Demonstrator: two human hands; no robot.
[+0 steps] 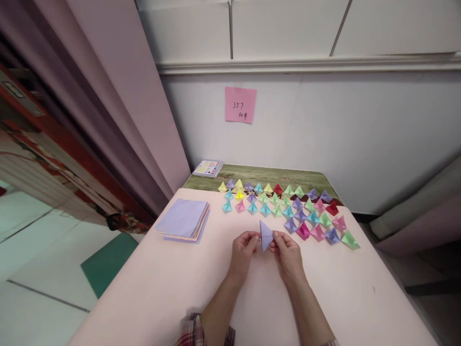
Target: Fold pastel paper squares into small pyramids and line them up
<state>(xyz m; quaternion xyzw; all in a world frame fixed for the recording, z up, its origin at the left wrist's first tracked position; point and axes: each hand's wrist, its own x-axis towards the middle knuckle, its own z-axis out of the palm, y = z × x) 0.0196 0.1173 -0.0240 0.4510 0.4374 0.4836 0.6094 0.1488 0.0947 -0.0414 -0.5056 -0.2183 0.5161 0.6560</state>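
Both my hands hold a folded purple paper triangle (266, 234) just above the pale pink table (173, 288). My left hand (244, 252) pinches its left edge, and my right hand (287, 253) pinches its right edge; fingers of both are closed on the paper. Beyond the hands lie several rows of small folded paper shapes (288, 209) in yellow, purple, blue, green, pink and red. A stack of flat purple paper sheets (183, 219) lies to the left of my hands.
A small printed paper pack (208, 168) rests on a green wood-look surface (306, 179) at the far end. A pink sticky note (240, 104) hangs on the white wall. A curtain (118, 105) hangs at left; floor with a green mat (108, 262) below.
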